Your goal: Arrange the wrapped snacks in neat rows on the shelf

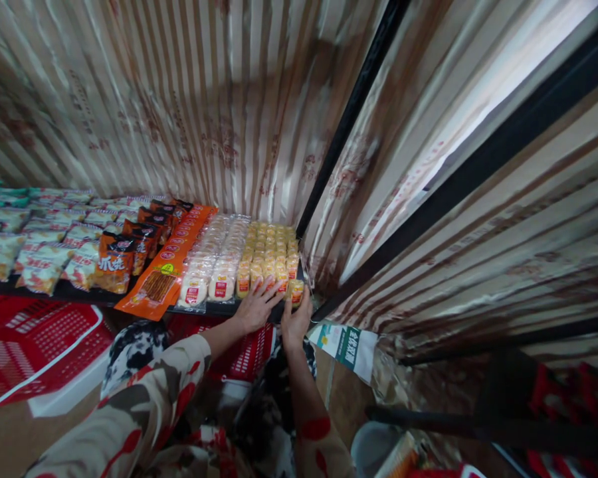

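Rows of small yellow-wrapped snack packs (272, 238) stand at the right end of a dark shelf. My left hand (257, 308) lies across the front of these rows, fingers spread over the nearest packs. Beside it, my right hand (296, 324) has its thumb and fingers around a yellow snack pack (295, 291) at the front corner. Just left are rows of clear-wrapped round white snacks (220, 288) with red labels. Next to those rows lies a long orange snack bag (157, 282).
Black-and-orange bags (115, 262) and many white snack bags (44, 265) fill the shelf's left part. Below are a red basket (34, 345) and another red basket (252, 355). Dark metal posts (349, 113) and striped plastic sheeting (154, 93) enclose the back and right. A pale bucket (371, 446) stands lower right.
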A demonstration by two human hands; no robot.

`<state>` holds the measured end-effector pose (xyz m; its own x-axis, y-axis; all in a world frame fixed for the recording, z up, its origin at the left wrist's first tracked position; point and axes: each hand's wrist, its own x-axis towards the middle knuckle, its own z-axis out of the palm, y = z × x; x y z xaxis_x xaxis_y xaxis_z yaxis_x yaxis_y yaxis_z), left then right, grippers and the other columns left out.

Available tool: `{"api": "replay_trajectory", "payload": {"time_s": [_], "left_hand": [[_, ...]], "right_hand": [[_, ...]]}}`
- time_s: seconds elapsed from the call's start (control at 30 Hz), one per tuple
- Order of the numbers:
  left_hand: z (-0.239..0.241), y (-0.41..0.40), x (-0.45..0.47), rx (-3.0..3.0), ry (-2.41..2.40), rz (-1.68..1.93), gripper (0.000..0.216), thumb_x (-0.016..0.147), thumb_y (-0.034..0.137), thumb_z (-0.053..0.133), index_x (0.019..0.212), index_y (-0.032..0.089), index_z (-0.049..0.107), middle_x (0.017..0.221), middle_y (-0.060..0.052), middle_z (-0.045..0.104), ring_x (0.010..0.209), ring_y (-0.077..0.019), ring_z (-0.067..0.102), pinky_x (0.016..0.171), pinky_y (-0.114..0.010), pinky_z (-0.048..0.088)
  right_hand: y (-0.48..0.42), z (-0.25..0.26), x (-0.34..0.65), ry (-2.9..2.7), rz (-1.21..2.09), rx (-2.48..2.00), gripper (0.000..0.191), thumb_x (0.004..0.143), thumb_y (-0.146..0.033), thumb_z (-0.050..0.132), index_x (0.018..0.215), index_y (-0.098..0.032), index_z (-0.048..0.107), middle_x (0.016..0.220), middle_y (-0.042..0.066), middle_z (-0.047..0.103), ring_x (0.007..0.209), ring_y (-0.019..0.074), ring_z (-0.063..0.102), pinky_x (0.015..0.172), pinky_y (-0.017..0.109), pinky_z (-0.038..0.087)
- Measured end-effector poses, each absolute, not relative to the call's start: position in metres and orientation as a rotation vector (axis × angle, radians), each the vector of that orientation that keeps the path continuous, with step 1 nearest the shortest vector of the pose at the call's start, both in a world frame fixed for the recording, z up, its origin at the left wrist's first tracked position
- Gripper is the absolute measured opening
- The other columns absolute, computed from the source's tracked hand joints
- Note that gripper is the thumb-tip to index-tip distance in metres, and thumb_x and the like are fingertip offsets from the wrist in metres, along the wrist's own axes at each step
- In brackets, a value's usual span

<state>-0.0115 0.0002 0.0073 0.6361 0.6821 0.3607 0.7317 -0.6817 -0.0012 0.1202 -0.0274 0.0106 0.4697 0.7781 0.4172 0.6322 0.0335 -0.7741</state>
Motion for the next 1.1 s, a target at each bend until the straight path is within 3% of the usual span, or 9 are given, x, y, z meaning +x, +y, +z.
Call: {"api": "replay_trajectory", "payload": {"time_s": [0.53, 0.93, 1.1], "left_hand": [[0.005, 0.009, -0.011, -2.734, -1.142, -0.539, 0.052, 0.089, 0.029, 0.045, 0.141, 0.024, 0.037, 0.152, -0.004, 0.027, 0.142, -0.0258, 0.014, 0.114, -0.05, 0.01], [0.005, 0.008, -0.009, -2.741, -1.159, -0.523, 0.056, 0.088, 0.028, 0.046, 0.142, 0.024, 0.034, 0.153, -0.005, 0.025, 0.142, -0.0268, 0.015, 0.114, -0.052, 0.008], [0.003, 0.009, -0.01, -2.755, -1.159, -0.533, 0.055, 0.089, 0.028, 0.044, 0.142, 0.023, 0.034, 0.153, -0.005, 0.023, 0.143, -0.0269, 0.011, 0.114, -0.051, 0.008]], "right_hand": [[0.017, -0.009, 0.137, -1.175, 0.174, -1.717, 0.056, 0.086, -0.041, 0.039, 0.135, -0.013, 0.04, 0.124, 0.02, 0.051, 0.112, 0.0285, 0.051, 0.092, 0.042, 0.041], [0.027, -0.014, 0.14, -1.214, 0.202, -1.667, 0.055, 0.086, -0.044, 0.04, 0.127, -0.009, 0.05, 0.125, 0.021, 0.054, 0.119, 0.0273, 0.048, 0.097, 0.042, 0.04], [0.029, -0.021, 0.142, -1.233, 0.255, -1.698, 0.056, 0.09, -0.044, 0.028, 0.127, -0.007, 0.05, 0.126, 0.021, 0.056, 0.118, 0.0259, 0.053, 0.098, 0.042, 0.041]]}}
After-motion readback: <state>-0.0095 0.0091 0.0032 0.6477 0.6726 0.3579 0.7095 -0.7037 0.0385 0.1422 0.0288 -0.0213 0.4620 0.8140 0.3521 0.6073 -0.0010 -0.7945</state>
